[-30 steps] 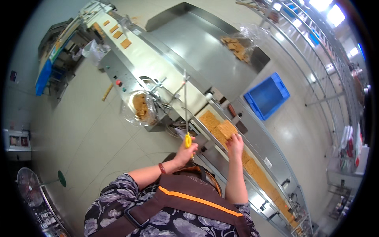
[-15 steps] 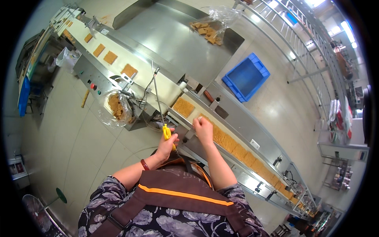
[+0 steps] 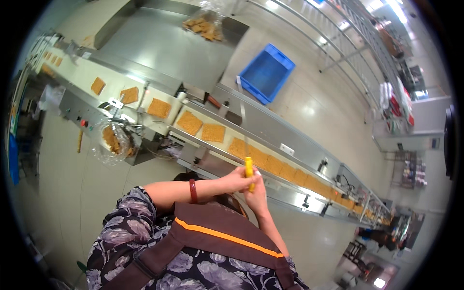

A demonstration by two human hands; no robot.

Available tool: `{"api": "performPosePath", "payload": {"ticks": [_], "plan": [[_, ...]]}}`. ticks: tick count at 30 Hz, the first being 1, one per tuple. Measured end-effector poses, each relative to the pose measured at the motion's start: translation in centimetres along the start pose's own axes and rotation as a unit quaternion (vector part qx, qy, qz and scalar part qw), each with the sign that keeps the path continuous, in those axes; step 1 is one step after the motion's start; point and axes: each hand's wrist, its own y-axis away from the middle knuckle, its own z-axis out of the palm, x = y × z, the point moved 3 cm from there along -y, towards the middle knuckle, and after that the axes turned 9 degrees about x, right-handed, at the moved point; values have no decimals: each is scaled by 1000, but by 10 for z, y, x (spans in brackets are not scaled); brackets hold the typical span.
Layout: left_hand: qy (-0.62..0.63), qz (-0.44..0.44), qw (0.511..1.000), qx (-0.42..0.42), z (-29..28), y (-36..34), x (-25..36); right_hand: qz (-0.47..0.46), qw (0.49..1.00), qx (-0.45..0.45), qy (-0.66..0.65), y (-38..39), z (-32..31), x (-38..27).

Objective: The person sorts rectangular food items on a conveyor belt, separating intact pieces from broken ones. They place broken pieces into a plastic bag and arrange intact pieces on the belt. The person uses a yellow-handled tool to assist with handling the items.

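Note:
A long thin metal tool with a yellow handle (image 3: 249, 167) points away from me, its shaft crossing over the conveyor belt. My left hand (image 3: 236, 180), with a dark red bracelet at its wrist, is closed at the handle. My right hand (image 3: 257, 194) meets it there, fingers closed around the handle's lower part; the overlap partly hides its grip. Beneath the shaft, golden-brown square slabs (image 3: 273, 165) lie edge to edge in a row on the belt. Two separate slabs, one of them a square slab (image 3: 213, 132), lie just left of that row.
Across a small gap, an upper-left belt (image 3: 110, 92) carries more slabs. A clear bag of broken pieces (image 3: 112, 139) hangs beside it. Beyond the belt are a steel table (image 3: 145, 53) with another bag of pieces (image 3: 203, 29), a blue crate (image 3: 267, 72) and metal racks (image 3: 328, 43).
My right hand has come off the belt area to join my left at the handle. The tool has swung rightward with my left hand. My view has shifted, and slabs have advanced along the belt.

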Motion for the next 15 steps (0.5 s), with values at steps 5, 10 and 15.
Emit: {"api": "performPosePath", "payload": {"ticks": [5,10,15], "plan": [[-404,113,907,-44,3,4,20,331,921,198,-48,91,-225,92],[-603,122,785,78,-71,15,3,444,866,209,90,192,-337,79],[-672,123,707,182,-140,33,-4,284,948,6,143,154,-186,-52]]}}
